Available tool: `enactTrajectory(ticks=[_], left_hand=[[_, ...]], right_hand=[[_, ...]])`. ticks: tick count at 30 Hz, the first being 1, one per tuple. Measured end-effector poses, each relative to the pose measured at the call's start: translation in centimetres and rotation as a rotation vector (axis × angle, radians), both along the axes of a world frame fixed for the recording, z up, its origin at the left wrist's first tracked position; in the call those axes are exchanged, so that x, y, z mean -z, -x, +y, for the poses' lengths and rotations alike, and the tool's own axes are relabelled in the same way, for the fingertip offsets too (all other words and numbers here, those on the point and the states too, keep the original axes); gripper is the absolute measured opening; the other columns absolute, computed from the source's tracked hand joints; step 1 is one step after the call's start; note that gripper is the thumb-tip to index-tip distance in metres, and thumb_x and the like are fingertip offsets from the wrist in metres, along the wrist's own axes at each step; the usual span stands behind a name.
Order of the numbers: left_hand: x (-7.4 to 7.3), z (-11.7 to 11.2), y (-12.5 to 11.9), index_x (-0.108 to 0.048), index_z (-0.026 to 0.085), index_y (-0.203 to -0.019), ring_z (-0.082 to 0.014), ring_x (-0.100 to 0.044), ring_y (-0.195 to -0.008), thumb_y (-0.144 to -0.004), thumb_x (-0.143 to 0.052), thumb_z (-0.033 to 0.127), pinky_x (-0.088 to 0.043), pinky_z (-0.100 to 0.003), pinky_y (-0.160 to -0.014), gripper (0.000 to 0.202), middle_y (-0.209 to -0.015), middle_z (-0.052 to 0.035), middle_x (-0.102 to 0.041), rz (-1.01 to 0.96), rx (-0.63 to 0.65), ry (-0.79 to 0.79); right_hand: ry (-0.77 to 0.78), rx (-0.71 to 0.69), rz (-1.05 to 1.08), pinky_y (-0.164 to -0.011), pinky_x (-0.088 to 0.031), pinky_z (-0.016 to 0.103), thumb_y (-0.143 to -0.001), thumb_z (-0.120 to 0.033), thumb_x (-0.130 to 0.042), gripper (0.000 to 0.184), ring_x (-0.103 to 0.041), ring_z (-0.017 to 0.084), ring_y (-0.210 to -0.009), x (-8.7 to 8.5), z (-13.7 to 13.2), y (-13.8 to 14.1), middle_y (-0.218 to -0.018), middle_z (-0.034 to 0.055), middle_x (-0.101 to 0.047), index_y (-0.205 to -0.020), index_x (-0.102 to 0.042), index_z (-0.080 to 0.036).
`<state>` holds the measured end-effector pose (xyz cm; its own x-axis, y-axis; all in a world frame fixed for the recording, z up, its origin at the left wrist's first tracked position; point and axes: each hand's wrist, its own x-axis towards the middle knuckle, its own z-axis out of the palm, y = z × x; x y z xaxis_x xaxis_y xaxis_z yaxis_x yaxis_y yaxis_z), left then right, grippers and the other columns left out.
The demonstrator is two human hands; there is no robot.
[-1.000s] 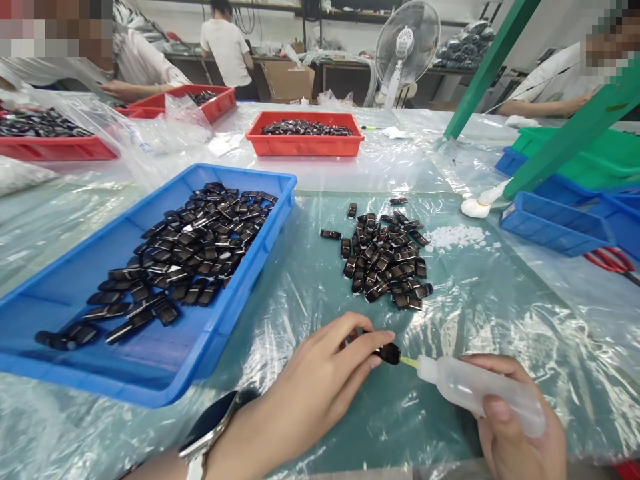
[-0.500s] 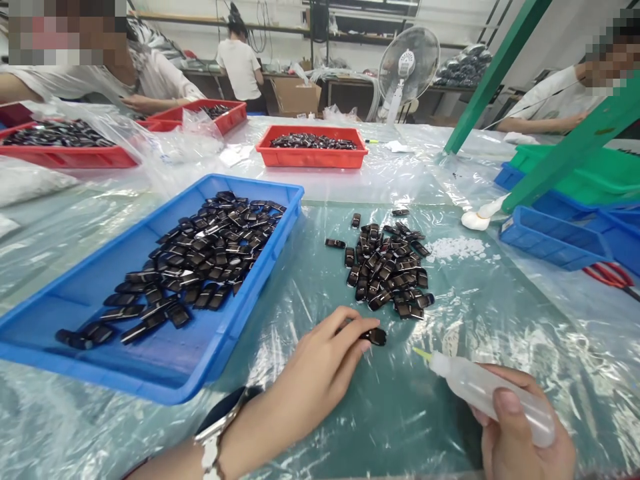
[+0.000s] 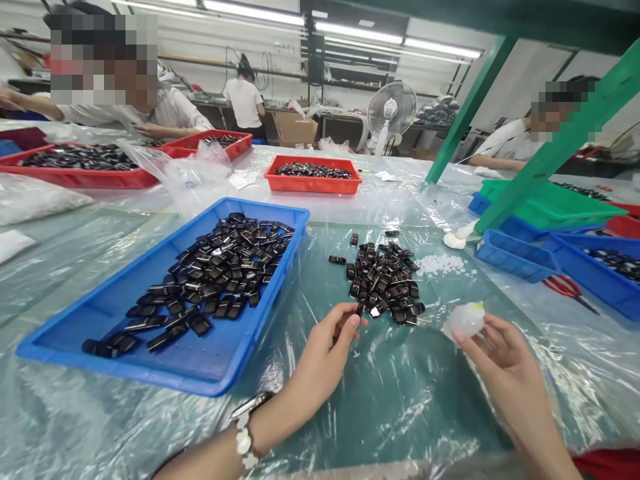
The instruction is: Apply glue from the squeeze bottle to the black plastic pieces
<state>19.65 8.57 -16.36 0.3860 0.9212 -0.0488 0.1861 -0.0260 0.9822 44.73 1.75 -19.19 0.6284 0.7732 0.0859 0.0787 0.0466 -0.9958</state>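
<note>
My left hand (image 3: 325, 350), with a watch and a bracelet at the wrist, pinches a small glossy black part (image 3: 360, 309) at the near edge of a pile of similar black parts (image 3: 381, 277). Fingers hide most of the held part. To the right, my right hand (image 3: 510, 360) grips a translucent white squeeze bottle (image 3: 465, 320), seen nearly end-on, its yellow-green tip showing at the top. Small white pieces (image 3: 443, 265) lie scattered beyond the bottle, beside the pile.
A large blue tray (image 3: 200, 380) of black parts stands on the left. Red trays (image 3: 313, 187) hold more parts farther back. At right are a green post (image 3: 550, 147), blue bins (image 3: 517, 257) and red-handled pliers (image 3: 565, 287). Several people sit or stand beyond.
The view has tilted up. My right hand has turned the bottle from pointing left to nearly end-on. My left hand has rotated, tipping the black part up near the pile.
</note>
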Motion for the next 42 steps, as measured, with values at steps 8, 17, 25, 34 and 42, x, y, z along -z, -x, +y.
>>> enactTrajectory(ticks=[8, 17, 25, 34, 42], left_hand=[[-0.2, -0.8, -0.4, -0.057, 0.016, -0.12, -0.0235, -0.067, -0.094, -0.1, -0.044, 0.043, -0.052, -0.037, -0.085, 0.037, -0.112, -0.0122, -0.072, -0.109, -0.02, 0.008], [0.1, -0.2, -0.3, -0.056, 0.015, -0.12, -0.0229, -0.066, -0.089, -0.1, -0.039, 0.042, -0.053, -0.037, -0.083, 0.038, -0.108, -0.0119, -0.071, -0.086, -0.058, -0.054], [-0.2, -0.8, 0.3, -0.06, 0.021, -0.126, -0.0264, -0.064, -0.103, -0.101, -0.042, 0.039, -0.051, -0.043, -0.092, 0.035, -0.117, -0.0104, -0.068, 0.034, -0.064, -0.252], [-0.2, -0.4, 0.6, -0.059, 0.024, -0.124, -0.0253, -0.066, -0.101, -0.103, -0.044, 0.025, -0.052, -0.043, -0.089, 0.026, -0.11, -0.0067, -0.071, 0.145, -0.089, -0.549], [-0.2, -0.4, 0.8, -0.057, 0.022, -0.126, -0.0223, -0.065, -0.097, -0.104, -0.046, 0.015, -0.05, -0.036, -0.084, 0.026, -0.112, -0.0071, -0.07, 0.222, -0.043, -0.973]], right_hand=[[-0.126, 0.167, -0.416, -0.095, -0.047, 0.043, -0.075, -0.041, -0.082, 0.056, -0.06, 0.023, -0.102, 1.6, -2.0, 1.0, -0.12, 0.01, -0.055, -0.117, -0.049, -0.025], [-0.174, -0.555, -0.976, -0.076, -0.057, 0.029, -0.096, -0.015, -0.056, 0.023, -0.068, 0.02, -0.096, 0.5, 0.2, 8.9, -0.109, 0.0035, -0.067, -0.112, -0.065, -0.029], [-0.265, -0.616, -1.079, -0.067, -0.06, 0.047, -0.093, -0.004, -0.046, 0.024, -0.066, 0.03, -0.083, 1.3, 2.3, 10.0, -0.095, 0.0115, -0.068, -0.1, -0.064, -0.018], [-0.196, -0.634, -0.694, -0.068, -0.055, 0.038, -0.092, -0.014, -0.047, 0.02, -0.066, 0.027, -0.082, 0.6, 3.4, 10.4, -0.091, 0.0102, -0.068, -0.096, -0.066, -0.02], [-0.077, -0.543, 0.097, -0.062, -0.045, 0.026, -0.097, -0.049, -0.057, 0.028, -0.053, 0.013, -0.062, -3.9, 1.7, 9.5, -0.071, -0.0004, -0.057, -0.089, -0.061, -0.022]])
